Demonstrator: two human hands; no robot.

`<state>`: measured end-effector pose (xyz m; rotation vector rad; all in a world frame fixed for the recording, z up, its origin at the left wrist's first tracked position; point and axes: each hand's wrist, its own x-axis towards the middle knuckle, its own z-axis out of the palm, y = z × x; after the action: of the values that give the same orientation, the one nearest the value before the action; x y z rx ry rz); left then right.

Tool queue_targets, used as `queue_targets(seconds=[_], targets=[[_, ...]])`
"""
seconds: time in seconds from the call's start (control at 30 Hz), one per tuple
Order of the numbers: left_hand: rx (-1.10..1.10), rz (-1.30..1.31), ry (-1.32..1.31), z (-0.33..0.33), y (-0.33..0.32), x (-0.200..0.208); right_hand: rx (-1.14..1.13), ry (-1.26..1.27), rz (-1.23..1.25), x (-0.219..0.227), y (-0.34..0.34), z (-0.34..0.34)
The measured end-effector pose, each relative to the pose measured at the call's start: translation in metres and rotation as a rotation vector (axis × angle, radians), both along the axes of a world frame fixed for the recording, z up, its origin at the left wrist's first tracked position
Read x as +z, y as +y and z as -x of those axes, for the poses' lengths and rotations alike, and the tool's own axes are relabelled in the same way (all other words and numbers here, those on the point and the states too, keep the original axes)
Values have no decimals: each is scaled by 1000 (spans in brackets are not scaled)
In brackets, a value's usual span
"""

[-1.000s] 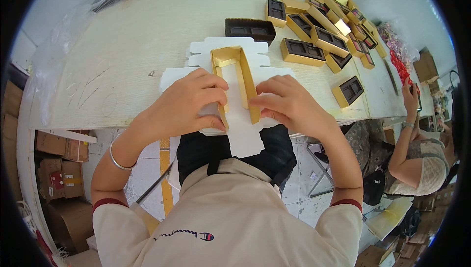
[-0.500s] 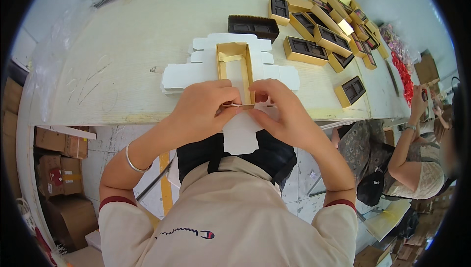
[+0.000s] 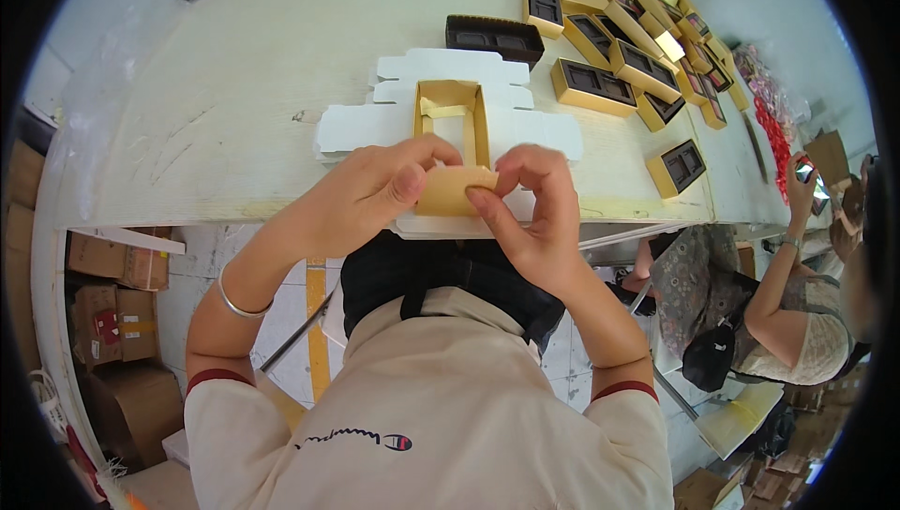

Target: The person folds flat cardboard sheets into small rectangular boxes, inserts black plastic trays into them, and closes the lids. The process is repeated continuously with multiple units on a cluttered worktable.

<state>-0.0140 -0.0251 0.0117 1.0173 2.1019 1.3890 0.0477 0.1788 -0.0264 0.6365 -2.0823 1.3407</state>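
1. Hands: left hand (image 3: 375, 191) and right hand (image 3: 530, 205) pinch a gold flap (image 3: 450, 189), fingers pressed together.
2. Flap belongs to a gold box tray (image 3: 452, 116) (apparently half-folded) lying on white die-cut card (image 3: 375, 126) at the table's (image 3: 234, 69) near edge.

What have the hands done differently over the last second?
Both hands slid back from the gold box frame's side walls to its near end. The left hand and right hand now pinch the gold end flap, folded up between them. The white die-cut card and finished gold boxes stayed put.
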Motion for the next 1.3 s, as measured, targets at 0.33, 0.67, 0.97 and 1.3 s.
queue_targets(seconds=[0.33, 0.67, 0.97, 1.3], targets=[[198, -134, 287, -9, 14, -16, -192, 236, -601, 12, -3, 2], [59, 129, 596, -11, 5, -12, 393, -442, -264, 42, 23, 23], [117, 234, 903, -16, 16, -1, -48, -344, -920, 58, 40, 97], [220, 168, 908, -27, 27, -7, -126, -404, -1105, 61, 14, 113]])
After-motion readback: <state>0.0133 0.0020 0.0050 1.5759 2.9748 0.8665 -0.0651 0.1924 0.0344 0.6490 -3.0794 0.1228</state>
